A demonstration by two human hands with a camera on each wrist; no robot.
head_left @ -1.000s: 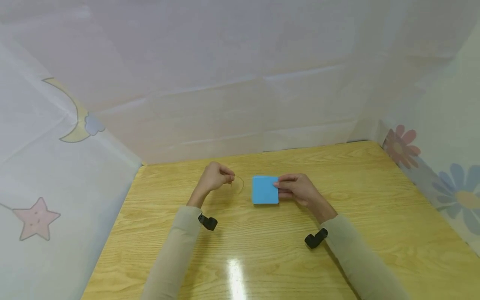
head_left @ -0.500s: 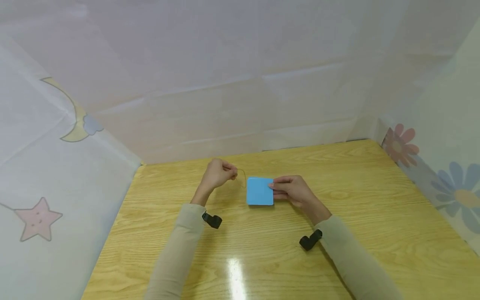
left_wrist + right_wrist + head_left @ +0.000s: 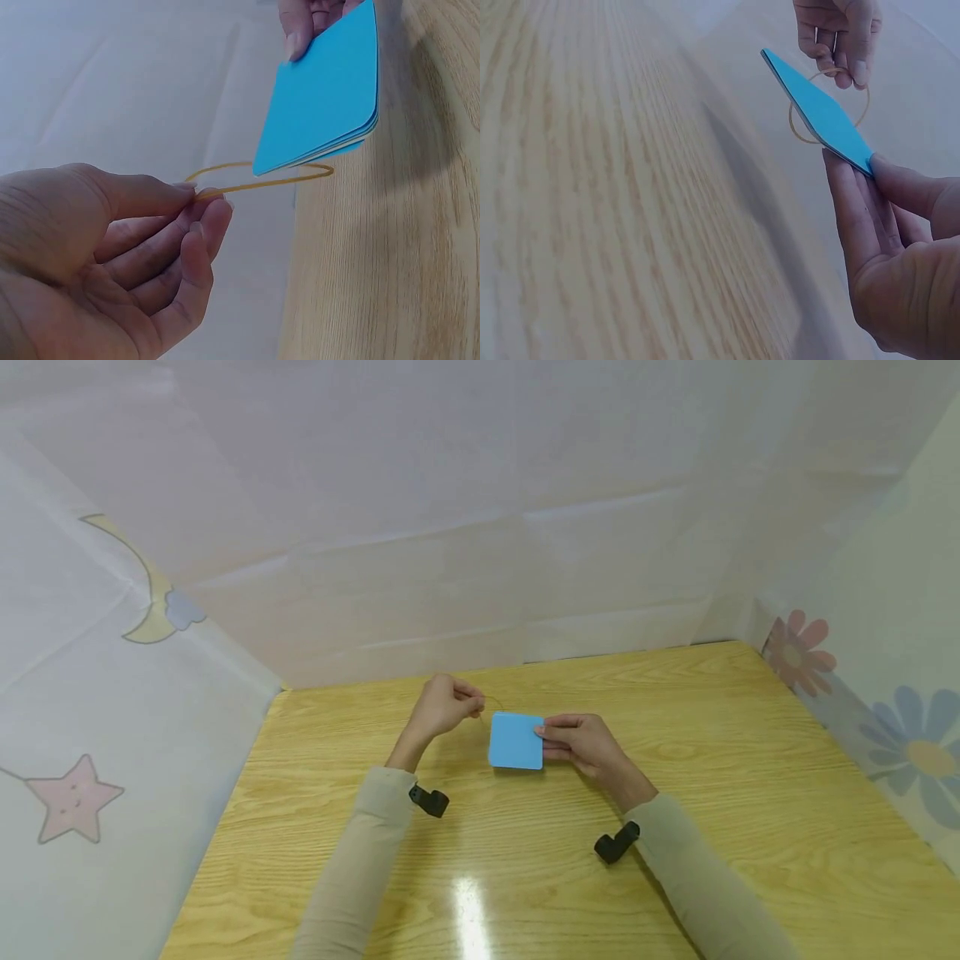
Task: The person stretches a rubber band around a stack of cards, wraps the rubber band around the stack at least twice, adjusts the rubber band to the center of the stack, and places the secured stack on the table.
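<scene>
My left hand (image 3: 442, 705) pinches a thin yellowish rubber band (image 3: 266, 184) between thumb and fingertips. From there the band hangs out as an open loop. To its right, my right hand (image 3: 591, 745) holds a small stack of blue square cards (image 3: 516, 742) by the right edge, thumb on the front face and fingers behind. The cards are raised above the tabletop. In the left wrist view, the stack's lower corner overlaps the loop, one strand passing in front and the other partly behind. In the right wrist view the loop (image 3: 867, 112) shows on both sides of the cards.
A wood-grain table (image 3: 525, 877) lies under both hands. Pale sheets stand behind and at both sides, printed with a moon, a star (image 3: 78, 799) and flowers (image 3: 930, 758). Each sleeved forearm carries a black wrist camera (image 3: 430, 802).
The right hand has moved the card stack a little left. The left hand has shifted slightly right and away, bringing the rubber band's loop to the stack's upper left corner.
</scene>
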